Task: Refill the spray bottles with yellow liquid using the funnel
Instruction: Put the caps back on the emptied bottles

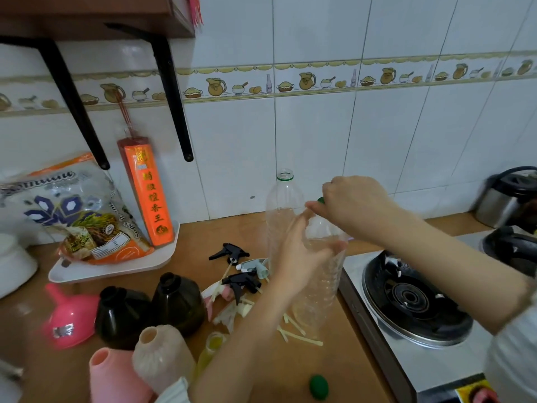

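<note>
Gripping one clear bottle [319,286], both hands [302,257] close on it; three sprayer heads [244,269], two dark bottles [148,309].

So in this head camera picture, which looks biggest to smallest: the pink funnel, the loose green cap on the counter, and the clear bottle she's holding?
1. Clear bottle
2. Pink funnel
3. Green cap, though it lies nearest the camera

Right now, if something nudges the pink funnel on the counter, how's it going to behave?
The pink funnel looks like thin moulded plastic, so probably light and easy to shove. It rests wide mouth down with the spout angled up, so it would likely slide or rock rather than roll far. The dark bottle right beside it would probably stop it going that way.
</note>
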